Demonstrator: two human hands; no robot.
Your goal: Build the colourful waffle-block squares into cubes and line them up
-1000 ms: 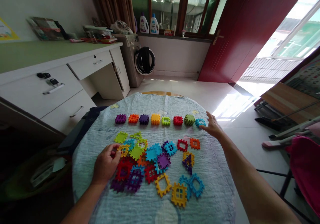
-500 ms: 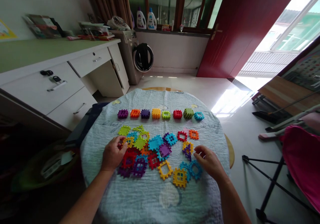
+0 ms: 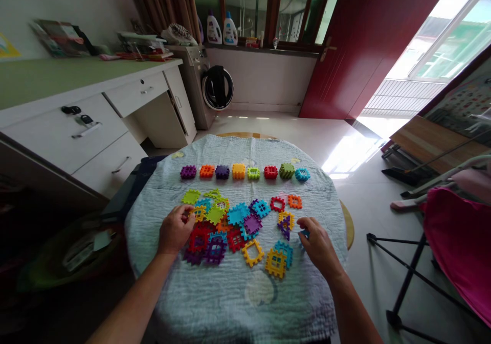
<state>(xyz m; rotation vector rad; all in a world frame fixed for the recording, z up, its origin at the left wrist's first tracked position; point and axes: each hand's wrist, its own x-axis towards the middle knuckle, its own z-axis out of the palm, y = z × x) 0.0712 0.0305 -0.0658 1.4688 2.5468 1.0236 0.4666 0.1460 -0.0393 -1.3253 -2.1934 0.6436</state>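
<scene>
A blue interlocking plastic piece (image 3: 305, 232), mostly hidden, is gripped between the thumb and fingers of the right hand (image 3: 319, 243), above the quilted cloth (image 3: 303, 303). A small yellow window-frame piece (image 3: 199, 213) is pinched at its edge by the left hand (image 3: 175, 230), beside the lime square piece (image 3: 215, 214). Neighbouring pieces in the overlapping pile could be dragged along if the yellow one were pulled sideways, since their toothed edges may catch. The purple triangle piece (image 3: 284, 227) could be nudged by the right fingertips, and the light-blue stack (image 3: 302, 175) toppled by a low forearm sweep.
</scene>
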